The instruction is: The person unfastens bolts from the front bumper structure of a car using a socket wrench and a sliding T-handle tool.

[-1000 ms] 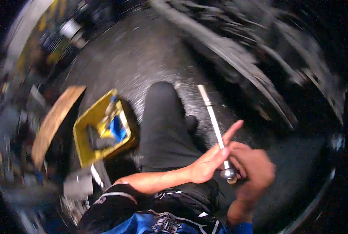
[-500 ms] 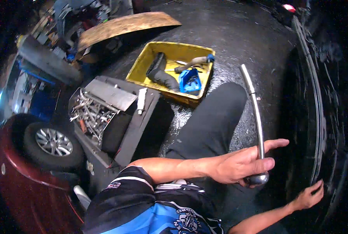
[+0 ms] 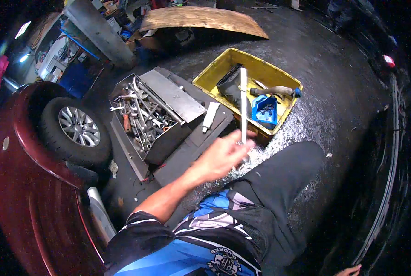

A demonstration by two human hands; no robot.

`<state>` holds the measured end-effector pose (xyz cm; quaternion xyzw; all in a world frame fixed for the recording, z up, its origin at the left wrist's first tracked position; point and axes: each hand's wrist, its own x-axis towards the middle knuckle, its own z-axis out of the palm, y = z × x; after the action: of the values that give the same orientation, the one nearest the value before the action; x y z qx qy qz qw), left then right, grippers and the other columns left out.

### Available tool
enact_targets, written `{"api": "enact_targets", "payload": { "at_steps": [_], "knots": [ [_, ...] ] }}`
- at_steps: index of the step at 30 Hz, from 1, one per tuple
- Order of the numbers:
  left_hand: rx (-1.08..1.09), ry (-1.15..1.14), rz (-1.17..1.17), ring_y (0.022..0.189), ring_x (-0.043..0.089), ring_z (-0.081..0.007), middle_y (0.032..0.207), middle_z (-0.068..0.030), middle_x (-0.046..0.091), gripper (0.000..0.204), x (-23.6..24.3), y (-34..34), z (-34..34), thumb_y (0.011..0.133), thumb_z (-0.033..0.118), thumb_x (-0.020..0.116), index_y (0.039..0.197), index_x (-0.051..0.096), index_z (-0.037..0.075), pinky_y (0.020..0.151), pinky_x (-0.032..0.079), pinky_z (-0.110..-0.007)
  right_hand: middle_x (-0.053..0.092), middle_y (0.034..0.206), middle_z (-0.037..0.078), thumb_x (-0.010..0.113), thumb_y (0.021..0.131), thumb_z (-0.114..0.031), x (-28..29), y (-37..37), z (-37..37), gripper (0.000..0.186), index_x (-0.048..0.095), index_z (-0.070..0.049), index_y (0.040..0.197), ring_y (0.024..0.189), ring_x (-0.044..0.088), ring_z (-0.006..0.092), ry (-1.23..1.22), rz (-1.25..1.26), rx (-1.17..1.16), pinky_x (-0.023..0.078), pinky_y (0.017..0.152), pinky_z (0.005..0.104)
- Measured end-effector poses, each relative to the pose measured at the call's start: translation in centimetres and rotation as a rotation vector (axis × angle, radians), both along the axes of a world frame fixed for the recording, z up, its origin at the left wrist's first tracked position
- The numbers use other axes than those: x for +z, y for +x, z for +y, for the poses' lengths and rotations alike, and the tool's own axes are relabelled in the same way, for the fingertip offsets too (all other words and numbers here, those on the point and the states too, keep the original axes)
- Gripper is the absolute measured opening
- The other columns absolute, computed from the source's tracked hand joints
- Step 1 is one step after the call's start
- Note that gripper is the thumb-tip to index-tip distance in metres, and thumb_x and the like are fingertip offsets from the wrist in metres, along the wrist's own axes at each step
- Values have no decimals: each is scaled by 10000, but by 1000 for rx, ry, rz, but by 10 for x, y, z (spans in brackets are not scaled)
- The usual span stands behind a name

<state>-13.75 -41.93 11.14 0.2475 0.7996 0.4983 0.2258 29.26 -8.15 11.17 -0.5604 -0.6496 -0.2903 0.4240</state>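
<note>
My left hand (image 3: 224, 155) is closed around the lower end of a long chrome ratchet handle (image 3: 243, 99), blurred by motion. Its shaft stands up from my fist, in front of the yellow tub (image 3: 205, 76). Close by on the left is a metal toolbox (image 3: 178, 99) heaped with loose wrenches and sockets (image 3: 143, 112), its lid folded back. A white tube (image 3: 210, 117) lies beside the toolbox. Only a bit of my right hand (image 3: 351, 270) shows at the bottom edge, beside the dark panel's long trim strip (image 3: 389, 184); its grip is hidden.
Inside the tub lie a blue bin (image 3: 264, 110), a hose piece (image 3: 277, 91) and a black part. A dark red car (image 3: 35, 184) with a wheel (image 3: 79, 126) stands at left. Farther back are a curved wooden board (image 3: 205, 18) and a post (image 3: 97, 34). The dark floor looks wet.
My left hand has swung the ratchet left, away from the dark panel toward the toolbox. The view has turned right, and my right hand has slipped mostly out of the picture.
</note>
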Motion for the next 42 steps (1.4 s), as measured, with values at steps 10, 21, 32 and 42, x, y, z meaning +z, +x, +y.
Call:
{"api": "enact_targets", "payload": {
  "at_steps": [10,21,32,42],
  "knots": [
    [557,-542,476,770,695,-359,801,-221,687,347,21,-81,-118,933,297,589,1035,619,-33,698,504,-432,710,771,130,663,953,-301,-7,1,5,275,744,-71,826,683,670,338,12,-7,-21,519,613,435],
    [847,-850,488,1006,637,-495,961,-386,651,551,-35,-121,-207,910,368,513,1044,592,-161,1029,421,-507,694,741,133,632,974,-343,-2,-4,1,341,734,-68,799,668,658,350,26,12,-6,507,602,440],
    [601,-1178,677,1026,655,-416,1083,-247,652,368,-51,-158,-198,844,247,684,1167,653,74,856,541,-516,711,769,127,629,973,-342,-5,-1,0,337,749,-71,814,672,666,333,-12,69,-79,515,616,432],
    [1087,-94,709,765,597,-194,871,-89,704,343,-36,-172,-217,1035,330,508,989,654,24,764,466,-349,725,1150,73,521,1006,-479,-49,64,36,423,722,-158,1195,1051,684,275,-352,220,-122,528,882,360]
  ]
}}
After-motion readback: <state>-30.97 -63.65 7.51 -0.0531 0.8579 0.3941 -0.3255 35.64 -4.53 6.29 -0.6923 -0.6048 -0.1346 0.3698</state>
